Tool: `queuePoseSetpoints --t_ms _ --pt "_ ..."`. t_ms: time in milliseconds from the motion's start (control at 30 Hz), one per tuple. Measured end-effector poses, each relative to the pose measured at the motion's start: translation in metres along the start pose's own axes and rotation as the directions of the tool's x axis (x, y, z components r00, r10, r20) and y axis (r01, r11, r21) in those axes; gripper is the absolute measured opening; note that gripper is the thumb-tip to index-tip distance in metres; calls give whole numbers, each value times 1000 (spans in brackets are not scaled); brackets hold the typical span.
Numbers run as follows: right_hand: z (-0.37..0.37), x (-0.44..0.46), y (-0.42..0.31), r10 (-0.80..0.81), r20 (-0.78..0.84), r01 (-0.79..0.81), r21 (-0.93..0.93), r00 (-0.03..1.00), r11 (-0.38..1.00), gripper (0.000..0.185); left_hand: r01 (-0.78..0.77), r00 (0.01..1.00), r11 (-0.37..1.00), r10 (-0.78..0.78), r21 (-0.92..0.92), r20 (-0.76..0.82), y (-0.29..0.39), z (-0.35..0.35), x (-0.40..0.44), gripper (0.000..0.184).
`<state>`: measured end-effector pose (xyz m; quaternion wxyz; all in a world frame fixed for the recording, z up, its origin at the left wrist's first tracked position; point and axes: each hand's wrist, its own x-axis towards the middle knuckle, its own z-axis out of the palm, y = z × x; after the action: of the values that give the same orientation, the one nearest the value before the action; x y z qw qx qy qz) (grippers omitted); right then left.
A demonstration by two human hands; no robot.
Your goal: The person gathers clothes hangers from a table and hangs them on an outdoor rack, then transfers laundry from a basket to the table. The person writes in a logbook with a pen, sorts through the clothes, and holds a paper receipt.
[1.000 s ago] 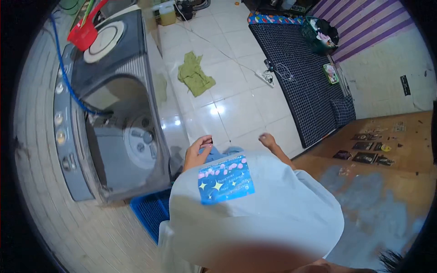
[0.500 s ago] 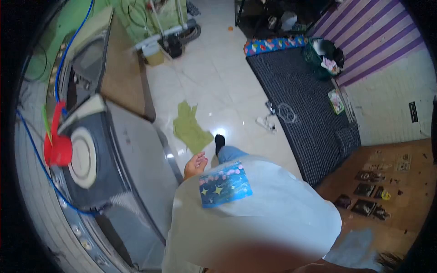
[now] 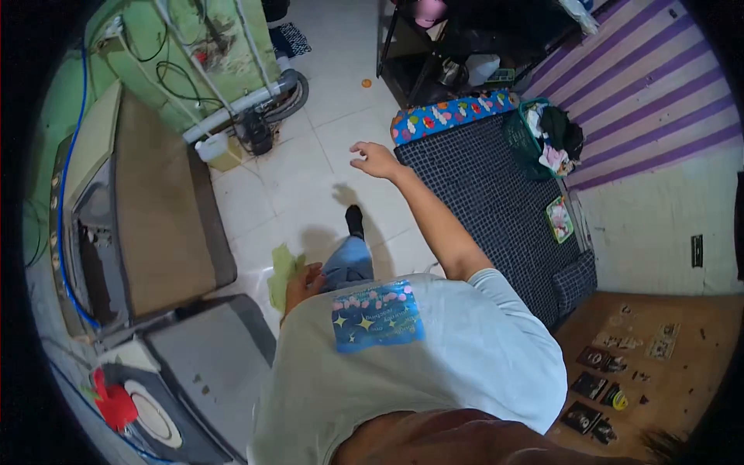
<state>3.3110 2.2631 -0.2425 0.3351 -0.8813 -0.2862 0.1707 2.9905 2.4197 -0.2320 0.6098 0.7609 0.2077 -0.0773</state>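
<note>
My right hand [image 3: 375, 160] is stretched out forward over the tiled floor, its fingers apart and nothing in them. It is nearest the end of the dark checked mattress [image 3: 480, 194]. Low at my left side hangs my left hand [image 3: 304, 287], partly hidden by my shirt, with loosely bent fingers and no object visible in it. Behind that hand a yellow-green cloth [image 3: 280, 275] lies flat on the floor. One foot in a black sock [image 3: 354, 222] is forward on the tiles.
On the left stand two washing machines, a brown-sided one [image 3: 167, 209] and a grey one [image 3: 209, 364] with a red dipper [image 3: 116, 403] on top. Ahead are a yellowish jug [image 3: 221, 152] and pipes [image 3: 240, 108]. A clothes basket [image 3: 527, 147] and a black rack [image 3: 403, 62] stand right.
My view has moved forward, so the cloth and grey washing machine sit closer to me. My right arm has come into view, reaching forward. My left hand remains low at my side.
</note>
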Motion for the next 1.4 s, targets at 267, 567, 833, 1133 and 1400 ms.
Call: queuePoseSetpoints --t_ms 267,567,833,1133,1400 --pt "-114 181 150 198 223 -99 -389 955 916 51 -95 991 946 119 310 -59 147 33 231 33" --pt "-251 378 252 154 -43 -125 -809 987 575 29 34 982 947 27 319 -185 204 63 360 31" --pt "-305 477 319 329 -33 -155 -923 944 353 33 292 888 956 -263 21 -377 147 109 392 31" --pt "-279 471 338 -38 139 142 -905 990 400 35 364 860 900 -226 240 -457 236 122 435 34" --pt "-125 356 320 -170 687 452 -253 706 856 29 528 777 828 -382 187 -499 251 130 400 33"
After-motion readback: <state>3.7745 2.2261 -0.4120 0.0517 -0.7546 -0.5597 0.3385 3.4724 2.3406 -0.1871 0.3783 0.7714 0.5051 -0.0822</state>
